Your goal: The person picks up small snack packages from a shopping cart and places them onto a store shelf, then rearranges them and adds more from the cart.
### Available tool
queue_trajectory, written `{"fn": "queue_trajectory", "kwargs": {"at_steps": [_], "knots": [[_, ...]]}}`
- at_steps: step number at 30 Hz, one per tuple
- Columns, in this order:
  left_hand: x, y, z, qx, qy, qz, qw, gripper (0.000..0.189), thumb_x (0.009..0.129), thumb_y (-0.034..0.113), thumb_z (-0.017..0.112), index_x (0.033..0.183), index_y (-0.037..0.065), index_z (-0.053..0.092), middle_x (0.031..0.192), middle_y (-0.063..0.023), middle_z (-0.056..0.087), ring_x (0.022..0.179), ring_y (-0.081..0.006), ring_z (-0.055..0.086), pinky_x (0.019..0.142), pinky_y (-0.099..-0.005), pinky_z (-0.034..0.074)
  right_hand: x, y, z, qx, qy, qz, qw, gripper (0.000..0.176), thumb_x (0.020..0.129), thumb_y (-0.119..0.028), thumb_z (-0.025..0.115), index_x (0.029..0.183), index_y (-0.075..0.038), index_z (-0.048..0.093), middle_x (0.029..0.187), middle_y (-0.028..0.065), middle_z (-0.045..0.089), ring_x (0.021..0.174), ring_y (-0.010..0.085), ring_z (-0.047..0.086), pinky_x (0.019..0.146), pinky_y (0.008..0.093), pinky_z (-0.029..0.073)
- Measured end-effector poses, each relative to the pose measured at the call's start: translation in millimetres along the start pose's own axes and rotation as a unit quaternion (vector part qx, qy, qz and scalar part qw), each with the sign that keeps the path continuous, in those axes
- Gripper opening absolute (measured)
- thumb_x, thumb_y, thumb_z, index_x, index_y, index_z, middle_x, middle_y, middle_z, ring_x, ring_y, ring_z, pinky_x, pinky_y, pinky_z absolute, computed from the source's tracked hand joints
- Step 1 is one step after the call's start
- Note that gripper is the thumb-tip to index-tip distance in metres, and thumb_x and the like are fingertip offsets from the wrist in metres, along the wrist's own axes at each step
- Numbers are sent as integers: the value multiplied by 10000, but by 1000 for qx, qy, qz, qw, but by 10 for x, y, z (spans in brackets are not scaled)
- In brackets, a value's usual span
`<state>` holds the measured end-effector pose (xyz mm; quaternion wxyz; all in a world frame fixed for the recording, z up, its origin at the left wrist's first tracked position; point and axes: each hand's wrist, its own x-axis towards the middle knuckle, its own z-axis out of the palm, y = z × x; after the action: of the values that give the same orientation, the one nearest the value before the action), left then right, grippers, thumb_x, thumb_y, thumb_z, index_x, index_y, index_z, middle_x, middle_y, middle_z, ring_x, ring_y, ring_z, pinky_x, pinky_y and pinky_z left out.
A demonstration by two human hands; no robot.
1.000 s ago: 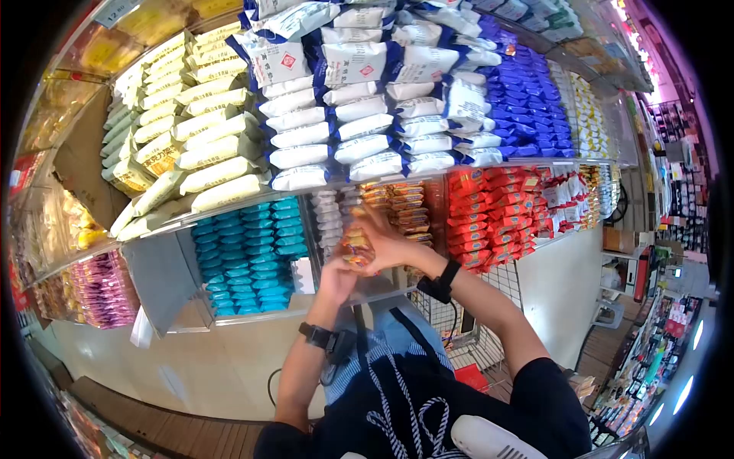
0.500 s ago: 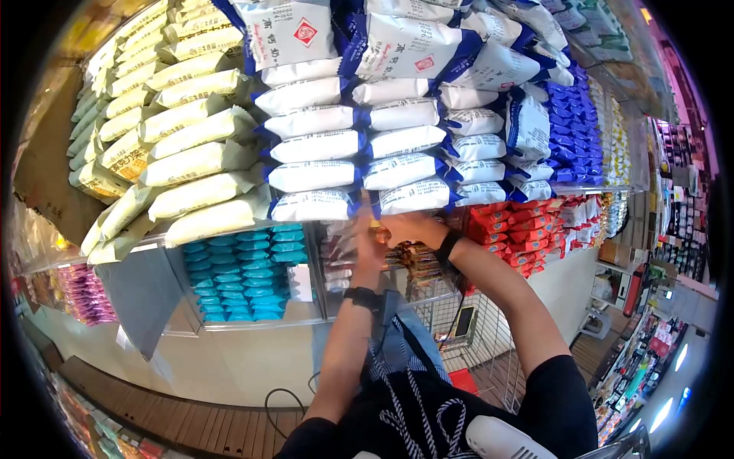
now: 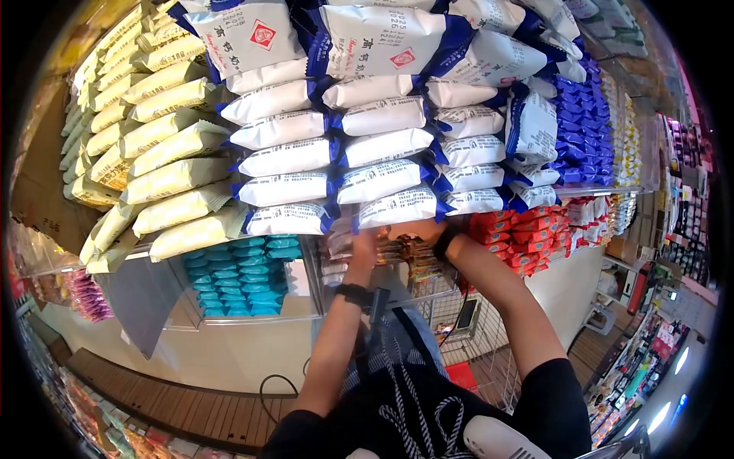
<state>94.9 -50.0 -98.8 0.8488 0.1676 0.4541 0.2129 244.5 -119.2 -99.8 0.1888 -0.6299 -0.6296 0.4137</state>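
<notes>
My left hand (image 3: pixel 366 246) reaches into the lower bin just under the front edge of the upper shelf. Its fingers are blurred and partly hidden behind that edge. Close on its right, my right hand (image 3: pixel 417 229) is bent inward toward it, its fingertips mostly covered by the shelf lip. Around both hands lie small brown-and-gold wrapped packets (image 3: pixel 422 260), with pale pinkish packets (image 3: pixel 334 264) to the left. Whether either hand holds a packet cannot be made out. Right above them sit stacked white packets with blue ends (image 3: pixel 397 205).
Cream-yellow packets (image 3: pixel 180 180) fill the upper left. Teal packets (image 3: pixel 248 279) lie in the lower left bin, red packets (image 3: pixel 520 233) in the lower right one. A clear divider (image 3: pixel 141 310) juts out at left. A wire shopping cart (image 3: pixel 489 348) stands below my right arm.
My view has shifted slightly, so the upper packets sit further left and larger. Both hands have gone further beneath the shelf edge, hiding more of the fingers.
</notes>
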Motion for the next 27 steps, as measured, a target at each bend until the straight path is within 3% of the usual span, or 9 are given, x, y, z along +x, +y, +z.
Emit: {"fn": "queue_trajectory", "kwargs": {"at_steps": [7,9,11,13,14,18,22,26,27], "knots": [[-162,47,154,98,73,43,992,198,883,120,439,1005,-22,501,940,-136,579,771,-206,584,644,-296,466,59,-418,-276,-86,4,16,996,357,758,-219,525,1085,-76,525,917,170,595,858,298,575,740,364,446],[-244,38,119,504,79,281,813,222,849,59,442,1044,-39,479,956,-151,567,785,-223,579,667,-307,469,122,-720,-447,-110,64,-24,992,371,769,-197,510,1110,-51,497,963,176,583,893,291,567,777,364,441],[-311,52,163,605,87,408,679,228,814,30,439,1025,-40,486,922,-173,575,776,-283,561,690,-366,453,153,-643,-340,-183,123,-36,975,320,766,-175,530,1067,-68,547,1015,140,576,918,284,549,817,364,422],[-474,178,418,473,111,462,742,201,778,32,431,948,-26,522,838,-202,602,742,-385,530,714,-472,417,175,-642,-295,-129,162,-16,978,288,774,-167,529,1043,-74,572,1042,123,572,934,279,540,838,364,414],[-356,-16,273,378,52,319,868,172,787,57,443,919,-24,517,853,-197,602,739,-385,534,718,-471,419,185,-678,-301,-39,170,9,985,282,783,-170,518,1041,-70,571,1044,124,571,937,277,541,840,363,414],[-166,-257,131,266,-2,249,931,201,785,25,446,973,-22,501,865,-181,597,757,-367,554,726,-439,430,112,-350,-142,-86,84,101,988,338,860,-261,444,1111,-47,522,1081,181,557,981,313,537,846,365,420],[-356,-54,312,326,30,270,906,273,771,-47,421,1039,-27,467,906,-176,588,791,-321,583,718,-399,447,-17,-107,-86,-4,91,172,981,345,872,-288,411,1081,-41,532,1002,197,589,887,351,571,783,403,442],[-334,87,378,479,60,435,760,358,750,-113,394,1096,-23,413,926,-186,571,799,-278,606,696,-361,482,110,62,-3,33,172,195,965,292,830,-239,441,1008,-39,556,902,177,614,748,355,590,684,424,458],[-378,119,423,437,37,414,798,385,741,-130,380,1110,-20,396,920,-186,570,795,-277,609,686,-357,493,133,-61,-86,37,149,238,959,275,811,-222,467,991,-37,562,874,175,615,714,347,591,653,415,462]]}}
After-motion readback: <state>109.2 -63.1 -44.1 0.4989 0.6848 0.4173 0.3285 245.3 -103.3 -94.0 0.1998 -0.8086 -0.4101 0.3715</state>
